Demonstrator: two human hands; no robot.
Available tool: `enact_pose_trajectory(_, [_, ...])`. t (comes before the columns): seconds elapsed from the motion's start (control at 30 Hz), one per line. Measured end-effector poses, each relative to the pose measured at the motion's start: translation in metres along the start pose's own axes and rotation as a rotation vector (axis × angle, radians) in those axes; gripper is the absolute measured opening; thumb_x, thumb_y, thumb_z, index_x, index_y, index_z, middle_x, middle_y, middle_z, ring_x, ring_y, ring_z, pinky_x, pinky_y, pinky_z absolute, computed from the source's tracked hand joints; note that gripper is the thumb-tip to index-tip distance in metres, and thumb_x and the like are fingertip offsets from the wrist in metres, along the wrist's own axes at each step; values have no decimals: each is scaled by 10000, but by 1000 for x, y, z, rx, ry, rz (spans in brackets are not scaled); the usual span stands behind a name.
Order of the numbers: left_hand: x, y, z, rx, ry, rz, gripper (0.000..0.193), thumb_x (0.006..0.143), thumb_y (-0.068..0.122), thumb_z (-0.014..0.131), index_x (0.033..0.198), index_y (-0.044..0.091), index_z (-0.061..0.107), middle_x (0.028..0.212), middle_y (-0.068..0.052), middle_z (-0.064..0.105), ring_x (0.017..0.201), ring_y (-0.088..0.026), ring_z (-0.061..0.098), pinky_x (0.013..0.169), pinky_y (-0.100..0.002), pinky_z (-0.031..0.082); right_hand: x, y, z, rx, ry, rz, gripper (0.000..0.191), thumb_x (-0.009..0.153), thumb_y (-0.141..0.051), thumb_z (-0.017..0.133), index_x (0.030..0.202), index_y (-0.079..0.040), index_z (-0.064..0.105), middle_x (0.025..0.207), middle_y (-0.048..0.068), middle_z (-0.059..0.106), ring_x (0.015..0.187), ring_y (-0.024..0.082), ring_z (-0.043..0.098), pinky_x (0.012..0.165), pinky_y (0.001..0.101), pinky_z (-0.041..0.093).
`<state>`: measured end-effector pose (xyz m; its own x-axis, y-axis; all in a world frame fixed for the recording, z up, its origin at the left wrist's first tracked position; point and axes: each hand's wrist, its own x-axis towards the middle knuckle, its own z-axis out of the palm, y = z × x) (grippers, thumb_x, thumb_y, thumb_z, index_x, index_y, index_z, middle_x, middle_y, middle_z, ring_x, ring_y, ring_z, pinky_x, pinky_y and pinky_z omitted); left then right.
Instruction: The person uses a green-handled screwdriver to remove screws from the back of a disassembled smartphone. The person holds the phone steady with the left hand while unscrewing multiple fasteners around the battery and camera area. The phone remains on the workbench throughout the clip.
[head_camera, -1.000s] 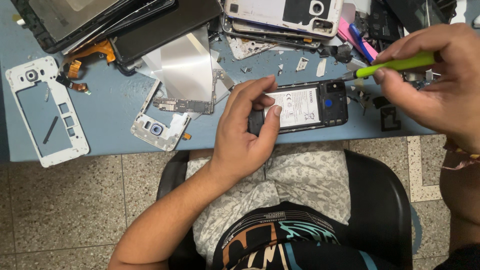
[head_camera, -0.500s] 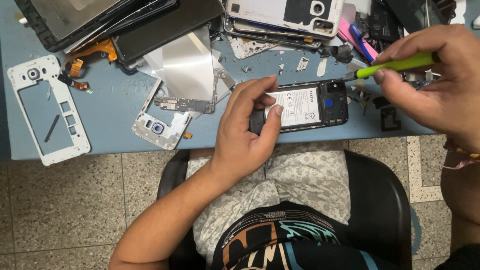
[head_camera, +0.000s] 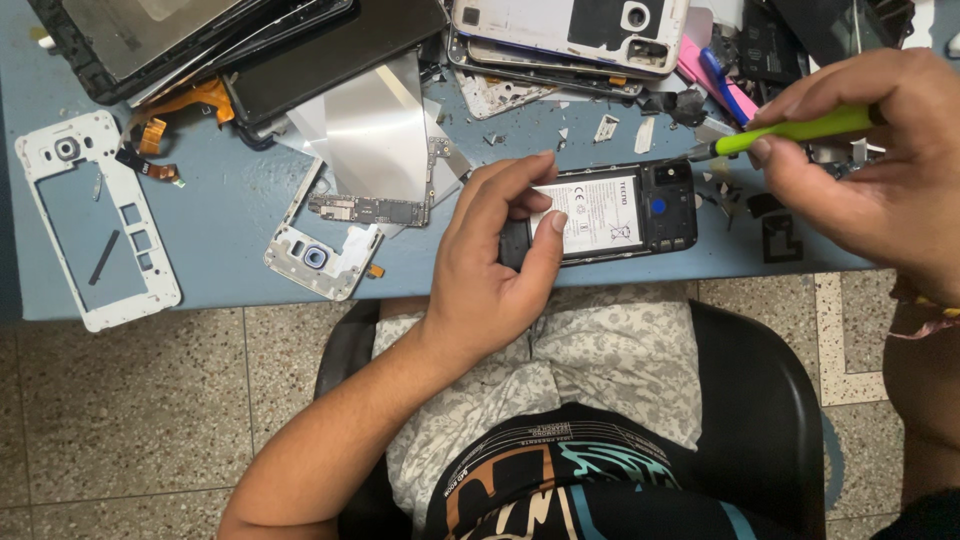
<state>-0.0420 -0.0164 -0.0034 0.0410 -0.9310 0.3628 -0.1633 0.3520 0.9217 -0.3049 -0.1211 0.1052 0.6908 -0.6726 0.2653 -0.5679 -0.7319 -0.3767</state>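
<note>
A black phone with its back cover off lies on the blue table near the front edge, its white battery showing. My left hand grips the phone's left end, thumb on the battery. My right hand holds a green-handled screwdriver, whose tip sits at the phone's upper right corner.
A white phone frame lies at the left. A second frame with a circuit board and a silver sheet lie left of my hand. Stacked phones and screens and small loose parts crowd the back.
The view has drifted slightly. Both hands, the phone and the screwdriver stay in nearly the same place.
</note>
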Motion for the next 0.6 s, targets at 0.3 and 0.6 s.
enact_pose_trajectory(0.3, [0,0,0,-5,0,8,447,1068,46,653,1492,58,514,1340,-107,588,1113,-133,641,989,-255,552,0,-1,0,5,-3,-6,288,928,84,672,1110,80,448,1031,280,611,1066,382,711,929,431,643])
enact_pose_trajectory(0.6, [0,0,0,-12,-4,0,440,1067,44,651,1485,54,516,1339,-111,583,1113,-136,640,989,-256,557,-1,-8,-3,-15,-37,32,296,918,85,670,1110,80,446,1060,280,615,1092,380,703,944,441,629])
